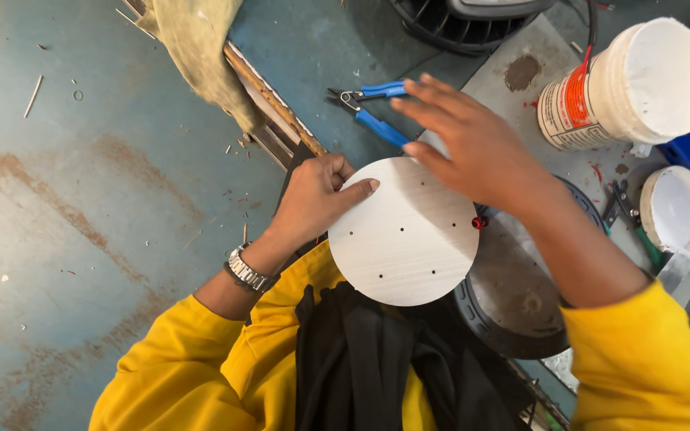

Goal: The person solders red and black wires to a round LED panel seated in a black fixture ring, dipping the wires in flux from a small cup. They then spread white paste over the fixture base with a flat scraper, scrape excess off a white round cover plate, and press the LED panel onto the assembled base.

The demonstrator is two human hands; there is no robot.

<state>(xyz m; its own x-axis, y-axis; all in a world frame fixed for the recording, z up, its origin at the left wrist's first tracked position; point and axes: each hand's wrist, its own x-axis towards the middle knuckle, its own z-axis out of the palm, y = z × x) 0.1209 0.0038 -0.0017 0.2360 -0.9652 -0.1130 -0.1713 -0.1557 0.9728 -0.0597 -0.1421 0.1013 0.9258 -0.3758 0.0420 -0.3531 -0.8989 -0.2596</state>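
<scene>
My left hand grips the left edge of a round white disc with several small holes, thumb lying on its top face. The disc is held flat above my lap. My right hand hovers over the disc's upper right edge with fingers spread and nothing in it, its fingertips close to blue-handled pliers on the floor. A small red piece sticks out at the disc's right rim. Under the disc lies a dark round housing.
A white plastic tub stands at the upper right, its white lid beside it with green-handled cutters. A black fan grille sits at the top. A tan cloth hangs over a wooden strip.
</scene>
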